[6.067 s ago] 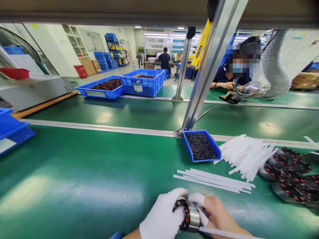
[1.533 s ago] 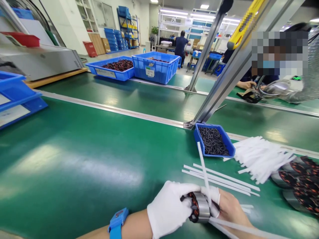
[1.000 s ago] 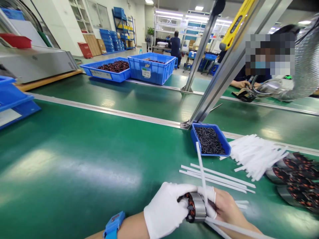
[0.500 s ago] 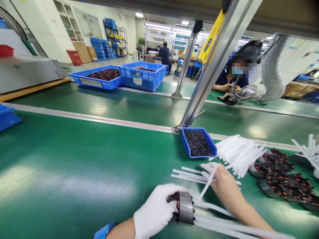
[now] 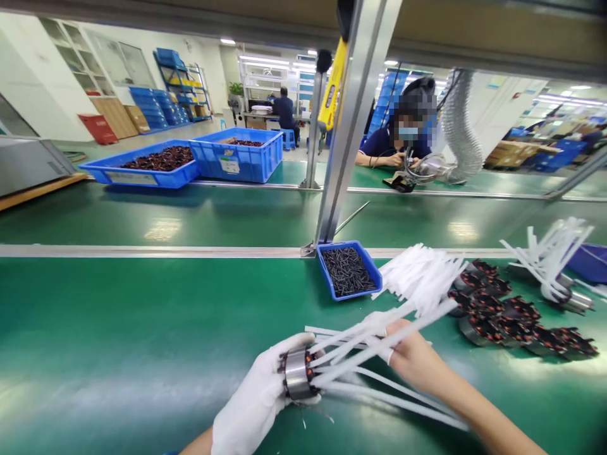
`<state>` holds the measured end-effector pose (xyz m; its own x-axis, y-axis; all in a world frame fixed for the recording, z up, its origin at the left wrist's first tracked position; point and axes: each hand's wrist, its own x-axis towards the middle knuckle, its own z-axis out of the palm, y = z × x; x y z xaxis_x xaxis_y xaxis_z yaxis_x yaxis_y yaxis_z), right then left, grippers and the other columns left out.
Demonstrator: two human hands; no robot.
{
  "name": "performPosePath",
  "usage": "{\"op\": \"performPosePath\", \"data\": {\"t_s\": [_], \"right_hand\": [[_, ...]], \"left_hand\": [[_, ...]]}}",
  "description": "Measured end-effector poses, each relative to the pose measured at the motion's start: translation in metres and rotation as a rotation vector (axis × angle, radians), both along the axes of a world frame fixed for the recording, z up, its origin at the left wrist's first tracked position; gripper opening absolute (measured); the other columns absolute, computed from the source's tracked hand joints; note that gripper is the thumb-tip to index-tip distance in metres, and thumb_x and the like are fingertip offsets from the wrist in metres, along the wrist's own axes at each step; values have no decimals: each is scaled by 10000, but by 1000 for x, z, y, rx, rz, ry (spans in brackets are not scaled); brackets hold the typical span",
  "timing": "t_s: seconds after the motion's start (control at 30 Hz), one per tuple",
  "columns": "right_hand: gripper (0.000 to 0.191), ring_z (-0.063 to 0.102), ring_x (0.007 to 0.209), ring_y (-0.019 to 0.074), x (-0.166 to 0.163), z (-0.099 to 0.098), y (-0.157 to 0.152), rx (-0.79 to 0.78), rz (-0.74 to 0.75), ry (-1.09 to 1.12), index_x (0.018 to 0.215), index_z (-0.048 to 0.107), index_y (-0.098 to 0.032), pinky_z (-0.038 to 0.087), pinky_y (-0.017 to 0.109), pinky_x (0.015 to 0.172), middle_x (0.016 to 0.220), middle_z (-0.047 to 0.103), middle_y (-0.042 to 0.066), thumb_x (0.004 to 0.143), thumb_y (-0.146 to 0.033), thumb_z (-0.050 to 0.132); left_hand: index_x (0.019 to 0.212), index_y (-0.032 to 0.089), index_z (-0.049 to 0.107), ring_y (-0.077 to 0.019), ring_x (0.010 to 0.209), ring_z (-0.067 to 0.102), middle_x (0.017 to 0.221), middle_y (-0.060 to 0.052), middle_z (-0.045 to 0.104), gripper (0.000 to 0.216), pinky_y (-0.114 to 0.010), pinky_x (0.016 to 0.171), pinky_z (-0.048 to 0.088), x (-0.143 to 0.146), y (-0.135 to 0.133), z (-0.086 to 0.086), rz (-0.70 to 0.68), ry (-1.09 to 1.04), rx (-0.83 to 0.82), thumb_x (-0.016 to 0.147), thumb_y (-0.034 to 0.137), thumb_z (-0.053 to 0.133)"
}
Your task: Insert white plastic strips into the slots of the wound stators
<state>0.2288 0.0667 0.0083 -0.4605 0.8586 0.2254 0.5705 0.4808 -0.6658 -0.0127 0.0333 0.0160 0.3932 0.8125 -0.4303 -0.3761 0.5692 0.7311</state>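
My left hand (image 5: 256,395), in a white glove, is wrapped round a motor stator (image 5: 298,374), a steel ring with copper windings. Several long white strips (image 5: 384,392) stick out of the stator's right side and fan toward the right. Behind these strips is my right hand (image 5: 410,354), with white covering on its fingers. It is over a few loose white strips (image 5: 313,330) lying on the green table. The strips in front hide most of its fingertips, so its grip cannot be made out.
Beyond my hands stand a small blue bin (image 5: 348,270) of black pins and a pile of white strips (image 5: 420,275). Several stators (image 5: 502,319) sit at right, near a strip-filled one (image 5: 552,284). A metal post (image 5: 346,133) rises behind the bin. Across the table, a masked person (image 5: 384,148) works.
My right hand has let go of the strip it held beside the stator and lowered to the loose strips. The stator has turned in my left hand, its strips now fanning upward. The view has shifted right.
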Motion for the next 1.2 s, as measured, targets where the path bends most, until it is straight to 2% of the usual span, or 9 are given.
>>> {"op": "performPosePath", "data": {"t_s": [0.17,0.27,0.43,0.63,0.8,0.93,1.07,1.2], "right_hand": [[174,526,622,129,-6,10,-2,-91,34,100,850,679,-201,441,225,605,686,616,8,836,-248,512],[144,480,575,110,-14,7,-5,-88,9,123,822,693,-204,397,202,546,637,597,-5,809,-209,550],[138,470,585,114,-21,1,-7,-81,13,142,795,703,-207,385,200,535,645,604,5,756,-145,585],[153,510,616,130,-16,-3,-4,-158,-39,168,817,692,-208,403,221,536,731,623,25,754,-146,566],[169,531,671,138,-32,-8,-10,-162,-14,220,805,683,-221,423,225,576,746,619,18,755,-128,551],[155,535,658,136,-43,-17,-16,-152,-2,220,767,670,-209,418,217,553,750,616,25,742,-119,547],[158,502,592,132,-45,-22,-19,-106,-12,192,755,667,-202,397,219,519,681,591,25,736,-124,530],[161,492,570,137,-46,-22,-20,-71,-22,151,718,661,-192,386,227,515,630,572,26,732,-126,515]], "left_hand": [[1122,234,532,-209,884,614,1117,-58,617,347,-311,762,492,-1,-1,-1,-32,-58,-15,779,193,566],[1147,220,510,-240,906,615,1122,-70,614,341,-359,817,471,-1,-2,-3,-58,-98,-18,807,198,521],[1186,190,471,-250,927,608,1147,-98,594,396,-381,858,444,-1,-1,-2,-45,-108,-27,796,148,522],[1191,185,473,-229,914,606,1136,-113,594,386,-363,842,440,0,-1,1,-32,-104,-9,808,166,518],[1168,206,505,-202,924,582,1071,-82,613,390,-317,805,444,6,-4,1,-105,-163,40,785,132,524],[1130,186,521,-194,879,576,1028,-92,609,340,-321,776,450,9,-4,-3,-122,-146,89,791,191,540],[1107,186,532,-159,782,563,945,-84,622,329,-296,712,455,11,-4,-6,-119,-65,113,792,274,563],[1110,186,538,-157,768,566,905,-69,631,357,-291,697,457,13,-5,-11,-105,-21,115,775,302,583]]}}
